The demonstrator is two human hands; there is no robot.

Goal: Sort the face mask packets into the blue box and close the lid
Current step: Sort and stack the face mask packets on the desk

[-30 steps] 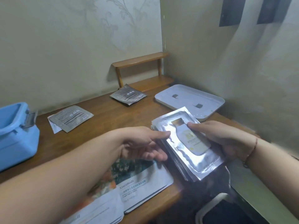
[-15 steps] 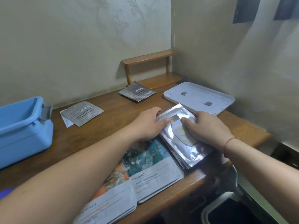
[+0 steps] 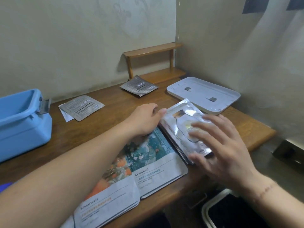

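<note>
A stack of silver face mask packets (image 3: 179,124) lies on the wooden table (image 3: 115,109). My left hand (image 3: 146,117) rests at the stack's left edge, fingers touching it. Just over the stack's near right part hovers my right hand (image 3: 218,145), fingers spread and straight, slightly blurred. The open blue box (image 3: 21,119) stands at the table's left end. Its white lid (image 3: 204,94) lies upside down at the back right. White packets with colourful prints (image 3: 148,165) lie near the front edge, partly under my left forearm. Two grey packets (image 3: 81,106) (image 3: 139,86) lie further back.
A small wooden shelf (image 3: 154,63) stands in the back corner against the wall. The table's right end stops beside a wall. Below the front right edge is a dark bin with a white rim (image 3: 230,211).
The silver stack has been set down flat on the table. My right hand has let go of it and drawn back toward me, fingers spread; my left hand stays at the stack's left edge.
</note>
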